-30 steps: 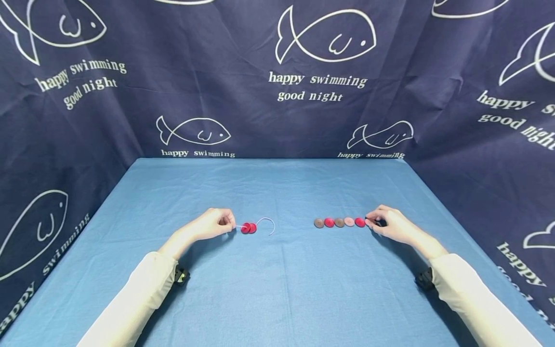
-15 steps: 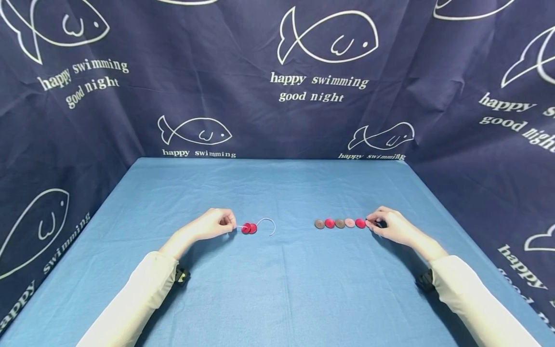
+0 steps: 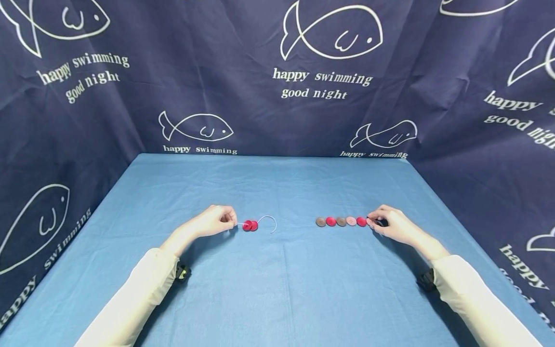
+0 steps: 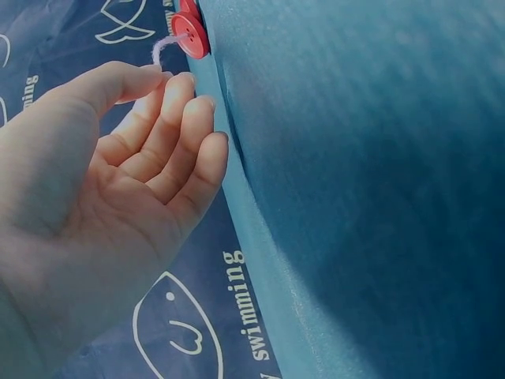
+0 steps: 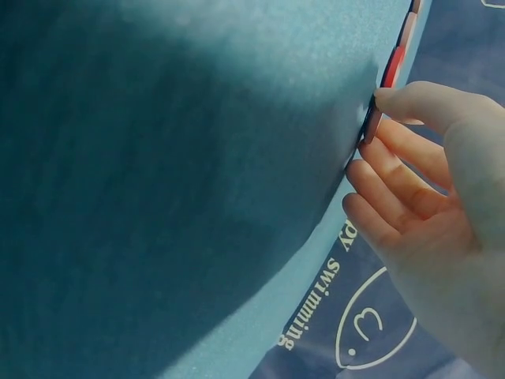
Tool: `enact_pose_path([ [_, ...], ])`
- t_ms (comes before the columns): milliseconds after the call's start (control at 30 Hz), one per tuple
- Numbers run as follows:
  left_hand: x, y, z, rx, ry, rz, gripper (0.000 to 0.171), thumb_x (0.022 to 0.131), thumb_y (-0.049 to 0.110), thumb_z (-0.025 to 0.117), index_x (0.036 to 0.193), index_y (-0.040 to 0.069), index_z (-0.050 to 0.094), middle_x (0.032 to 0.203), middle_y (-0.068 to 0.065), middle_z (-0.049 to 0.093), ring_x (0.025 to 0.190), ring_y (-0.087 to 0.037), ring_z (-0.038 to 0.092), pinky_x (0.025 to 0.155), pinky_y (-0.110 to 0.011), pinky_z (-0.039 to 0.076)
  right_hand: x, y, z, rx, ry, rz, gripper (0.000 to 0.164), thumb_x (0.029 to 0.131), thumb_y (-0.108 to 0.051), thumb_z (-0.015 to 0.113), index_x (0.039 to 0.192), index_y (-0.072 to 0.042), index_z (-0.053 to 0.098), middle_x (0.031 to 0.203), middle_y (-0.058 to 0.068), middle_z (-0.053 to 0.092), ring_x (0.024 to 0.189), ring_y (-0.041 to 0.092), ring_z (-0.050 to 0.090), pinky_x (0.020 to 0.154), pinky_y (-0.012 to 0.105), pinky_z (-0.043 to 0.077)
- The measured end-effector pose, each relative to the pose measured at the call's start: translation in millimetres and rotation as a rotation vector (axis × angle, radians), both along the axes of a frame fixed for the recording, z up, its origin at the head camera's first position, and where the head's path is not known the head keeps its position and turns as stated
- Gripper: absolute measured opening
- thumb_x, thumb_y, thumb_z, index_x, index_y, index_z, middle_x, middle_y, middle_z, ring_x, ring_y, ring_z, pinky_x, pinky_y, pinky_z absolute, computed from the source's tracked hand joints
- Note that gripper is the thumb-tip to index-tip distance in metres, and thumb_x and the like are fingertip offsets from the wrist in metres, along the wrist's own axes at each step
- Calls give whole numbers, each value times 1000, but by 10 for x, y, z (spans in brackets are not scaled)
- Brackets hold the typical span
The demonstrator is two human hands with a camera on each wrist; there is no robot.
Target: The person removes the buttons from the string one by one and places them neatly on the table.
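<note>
In the head view my left hand (image 3: 217, 221) pinches the end of a white string (image 3: 269, 217) between thumb and finger. Two overlapping red buttons (image 3: 247, 225) are threaded on that string, whose free end curves to the right on the cloth. The left wrist view shows the string passing into a hole of the nearer red button (image 4: 190, 36). At the right end of a row of buttons, my right hand (image 3: 392, 224) has thumb and fingertips at the edges of a pink button (image 3: 369, 222), partly covered by them. Beside it lies another red button (image 3: 362, 221).
The row continues leftward with a pink button (image 3: 351, 221), a brown button (image 3: 341, 221), a red button (image 3: 331, 221) and a brown button (image 3: 321, 222). Blue cloth (image 3: 277, 289) covers the table. A dark fish-print curtain (image 3: 251, 86) hangs behind and at both sides.
The head view has shifted slightly. Both hands, the string and the buttons keep their places relative to each other.
</note>
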State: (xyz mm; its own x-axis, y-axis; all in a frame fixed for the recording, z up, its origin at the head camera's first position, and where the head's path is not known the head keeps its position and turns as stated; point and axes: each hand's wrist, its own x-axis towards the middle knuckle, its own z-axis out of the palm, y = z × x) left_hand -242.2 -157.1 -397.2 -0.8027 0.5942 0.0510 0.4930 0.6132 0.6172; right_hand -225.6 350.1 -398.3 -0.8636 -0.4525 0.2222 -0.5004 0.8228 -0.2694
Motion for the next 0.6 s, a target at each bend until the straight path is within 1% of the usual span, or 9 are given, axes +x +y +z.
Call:
enact_pose_path([
  [267, 0, -10, -13, 0, 2, 0, 5, 85, 7, 58, 84, 10, 62, 73, 4, 64, 65, -4, 54, 65, -22, 45, -20, -2, 13, 1, 14, 10, 20, 80, -7, 69, 98, 1, 69, 90, 8, 61, 79, 20, 55, 69, 38, 47],
  [433, -4, -16, -7, 3, -3, -4, 5, 84, 7, 59, 84, 10, 62, 73, 5, 63, 65, -4, 53, 65, -22, 44, -9, 1, 13, -5, 4, 12, 21, 80, -7, 68, 100, 1, 69, 92, 8, 61, 79, 20, 56, 70, 38, 47],
  [600, -16, -20, 6, 0, 8, -7, 6, 83, 6, 59, 84, 9, 63, 73, 4, 64, 63, -4, 53, 64, -22, 45, -5, 7, 9, -1, 31, 10, 23, 80, -9, 70, 101, 0, 69, 93, 8, 62, 80, 20, 56, 69, 37, 47],
])
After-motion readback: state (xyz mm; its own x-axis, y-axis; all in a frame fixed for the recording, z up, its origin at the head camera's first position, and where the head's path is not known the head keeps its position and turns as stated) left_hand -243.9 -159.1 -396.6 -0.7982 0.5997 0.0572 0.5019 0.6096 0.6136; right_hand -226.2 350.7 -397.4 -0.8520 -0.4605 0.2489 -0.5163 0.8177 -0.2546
